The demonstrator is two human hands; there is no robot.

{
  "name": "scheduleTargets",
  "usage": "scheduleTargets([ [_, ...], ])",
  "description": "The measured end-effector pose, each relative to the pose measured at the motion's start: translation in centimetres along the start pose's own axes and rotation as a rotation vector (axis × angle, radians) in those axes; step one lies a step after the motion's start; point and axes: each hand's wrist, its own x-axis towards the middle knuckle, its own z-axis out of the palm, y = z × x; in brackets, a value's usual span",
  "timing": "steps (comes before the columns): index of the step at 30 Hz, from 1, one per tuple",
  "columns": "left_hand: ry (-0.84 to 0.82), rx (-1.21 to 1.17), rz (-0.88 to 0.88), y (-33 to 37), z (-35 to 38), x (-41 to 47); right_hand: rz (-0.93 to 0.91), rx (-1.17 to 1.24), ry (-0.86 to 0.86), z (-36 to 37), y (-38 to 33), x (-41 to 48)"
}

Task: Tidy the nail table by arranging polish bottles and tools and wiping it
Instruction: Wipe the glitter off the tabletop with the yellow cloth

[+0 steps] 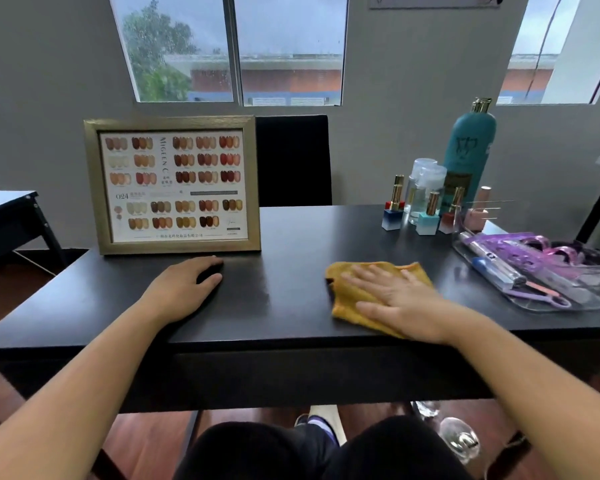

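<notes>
- The yellow cloth [347, 303] is pressed flat on the black table [284, 233], near its front edge, under the right hand [402, 299]. The fingers are spread straight and grasp nothing, and wiping is judged to be the step in hand.
- The cloth is seen as a soft, rumpled square, bunched at its left edge, with its far hem showing beyond the fingertips.
- Left of the cloth, the left hand [184, 289] is rested on the tabletop, fingers loosely curved and released, nothing held.
- Behind and to the right of the cloth, the polish bottles [426, 216] are grouped upright beside a tall teal bottle [468, 150]. Arranging is judged largely done.
- Right of the cloth, tools [499, 268] are laid in a clear tray [584, 308]. Their exact order cannot be made out through the glare.
- Behind and to the left of the cloth, a framed colour chart [174, 185] is stood upright.
- The wipe across the remaining surface is judged to be what is left.
</notes>
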Motion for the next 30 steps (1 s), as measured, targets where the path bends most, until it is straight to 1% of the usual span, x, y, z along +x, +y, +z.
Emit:
scheduleTargets([
  [2, -0.002, 0.008, 0.002, 0.0, 0.0, 0.1, 0.173, -0.019, 0.014, -0.7, 2.9, 0.5],
  [4, -0.003, 0.017, 0.001, 0.1, 0.1, 0.1, 0.303, -0.001, 0.032, -1.1, 4.4, 2.1],
  [7, -0.006, 0.024, 0.001, 0.1, 0.1, 0.0, 0.385, 0.015, 0.056, -1.0, 3.7, 4.8],
  [9, -0.007, 0.025, 0.002, 0.1, 0.1, 0.0, 0.378, 0.016, 0.057, -0.8, 1.8, 6.3],
  [11, -0.010, 0.024, -0.002, 0.1, 0.0, 0.0, 0.313, 0.012, 0.050, -0.5, -1.2, 7.5],
  [16, -0.021, -0.007, -0.016, 0.2, -0.1, 0.0, 0.002, -0.046, 0.022, 1.5, -9.9, 8.0],
  [18, -0.028, -0.024, -0.019, 0.3, -0.2, 0.0, -0.084, -0.057, 0.010, 2.1, -11.2, 7.3],
  [20, -0.042, -0.054, -0.025, 0.5, -0.4, -0.1, -0.126, -0.034, -0.005, 2.1, -11.3, 6.5],
  [22, -0.044, -0.108, -0.051, 0.9, -0.9, -0.2, -0.158, 0.078, -0.002, 1.6, -10.8, 5.8],
  [24, 0.032, -0.175, -0.077, 1.8, -1.6, -0.5, -0.148, 0.357, 0.086, 0.9, -9.8, 5.1],
  [25, 0.095, -0.206, -0.070, 2.7, -1.9, -0.7, -0.121, 0.493, 0.172, 0.5, -9.0, 4.8],
  [26, 0.147, -0.237, -0.043, 3.9, -2.0, -1.0, -0.080, 0.576, 0.264, 0.0, -8.0, 4.6],
  [27, 0.172, -0.260, -0.001, 5.5, -1.9, -1.3, -0.028, 0.601, 0.334, -0.3, -6.8, 4.5],
  [28, 0.166, -0.262, 0.048, 7.4, -1.5, -1.5, 0.030, 0.582, 0.365, -0.4, -5.6, 4.3],
  [30, 0.066, -0.171, 0.105, 11.2, 0.1, -2.0, 0.134, 0.480, 0.338, -0.2, -3.7, 4.1],
])
